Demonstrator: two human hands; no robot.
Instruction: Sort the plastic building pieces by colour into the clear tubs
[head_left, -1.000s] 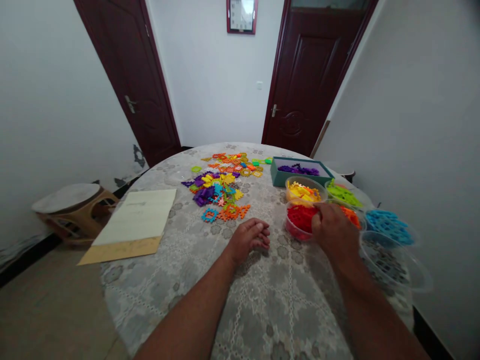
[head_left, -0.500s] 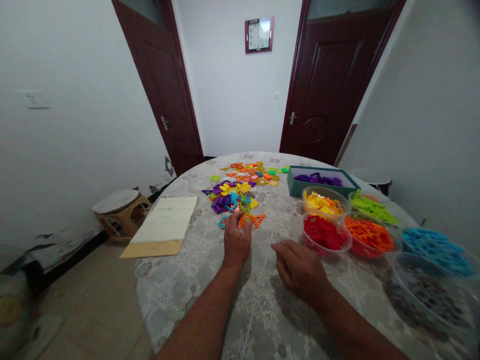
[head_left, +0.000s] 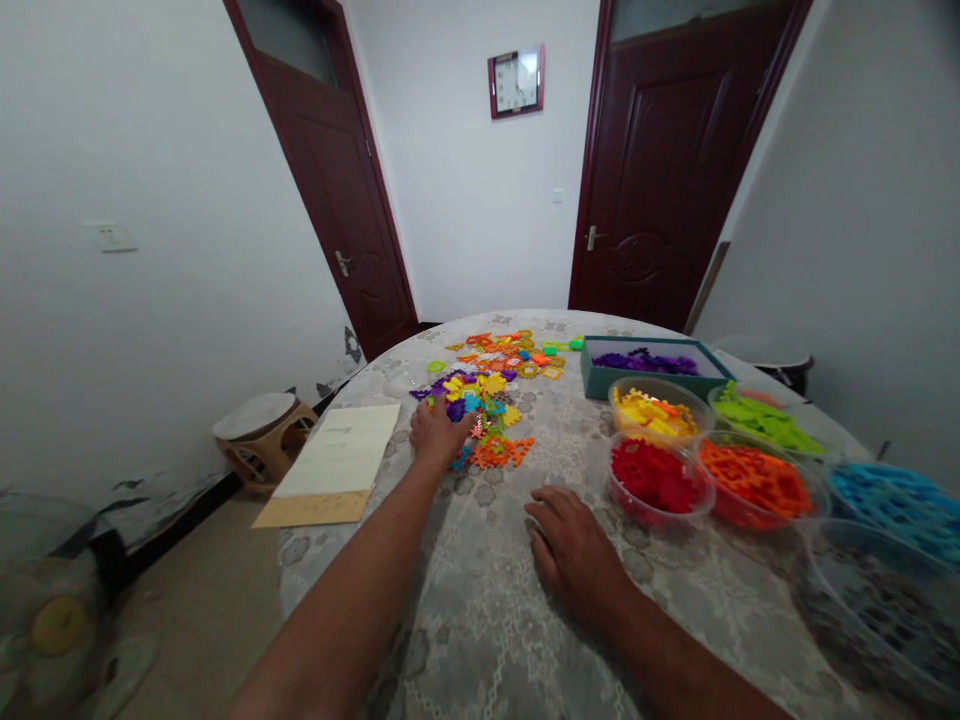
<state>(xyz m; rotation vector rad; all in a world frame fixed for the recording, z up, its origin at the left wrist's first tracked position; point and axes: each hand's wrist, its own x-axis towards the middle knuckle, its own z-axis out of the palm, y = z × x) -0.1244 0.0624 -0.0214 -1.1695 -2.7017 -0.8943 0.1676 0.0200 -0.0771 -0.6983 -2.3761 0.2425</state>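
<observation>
A mixed pile of colourful plastic building pieces (head_left: 491, 385) lies on the patterned tablecloth (head_left: 480, 600). My left hand (head_left: 439, 432) is at the pile's near left side, its fingertips over purple pieces (head_left: 455, 410) and its thumb spread toward the middle. What its fingertips touch is partly hidden. Orange pieces (head_left: 510, 452) lie to the right of that hand. My right hand (head_left: 574, 545) rests on the cloth closer to me, its fingers loosely apart with nothing in them. Nearest to it on the right stands a clear tub of red pieces (head_left: 660, 475).
Further tubs hold yellow pieces (head_left: 652, 410), orange pieces (head_left: 754, 480), green pieces (head_left: 765, 418), blue pieces (head_left: 900, 500) and grey pieces (head_left: 885, 590). Behind them, a teal box (head_left: 600, 382) contains purple pieces. Paper sheets (head_left: 337, 450) lie left; a stool (head_left: 262, 430) stands beyond.
My left hand has moved left and forward, from the orange pieces to the purple ones, and its fingers have spread. My right hand has shifted slightly left, with its fingers loosening. The view has tilted slightly.
</observation>
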